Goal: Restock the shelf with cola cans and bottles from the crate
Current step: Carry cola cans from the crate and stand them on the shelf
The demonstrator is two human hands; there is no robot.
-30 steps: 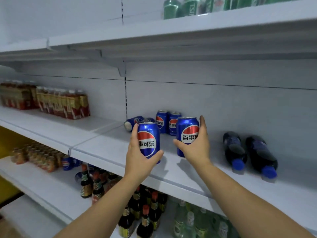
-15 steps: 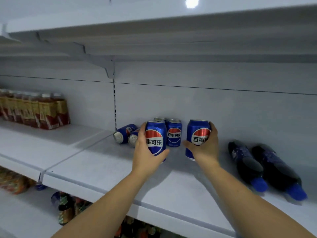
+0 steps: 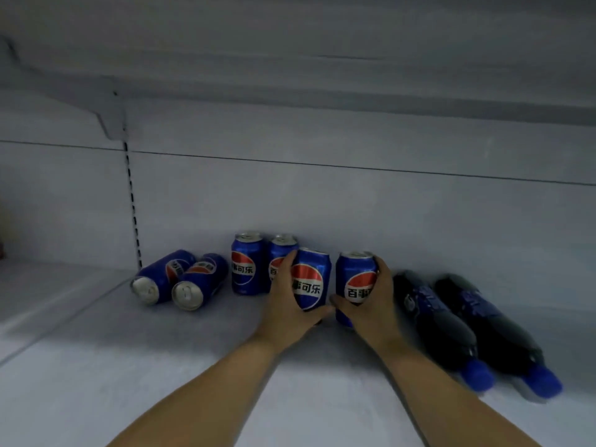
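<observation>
Hands point(image 3: 288, 306) around two cola cans point(image 3: 311, 280)

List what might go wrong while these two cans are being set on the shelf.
1. The left hand grips the left-hand can close in front of the upright cans; a push may topple them.
2. The right hand grips the right-hand can close beside the lying bottles, which may roll if bumped.
3. The two lying cans may roll too.

Bare left forearm point(image 3: 209, 388), bare right forearm point(image 3: 442, 388), slim wrists, left hand point(image 3: 288, 306) and right hand point(image 3: 371, 308) uncovered, fingers point(image 3: 382, 269) bare
</observation>
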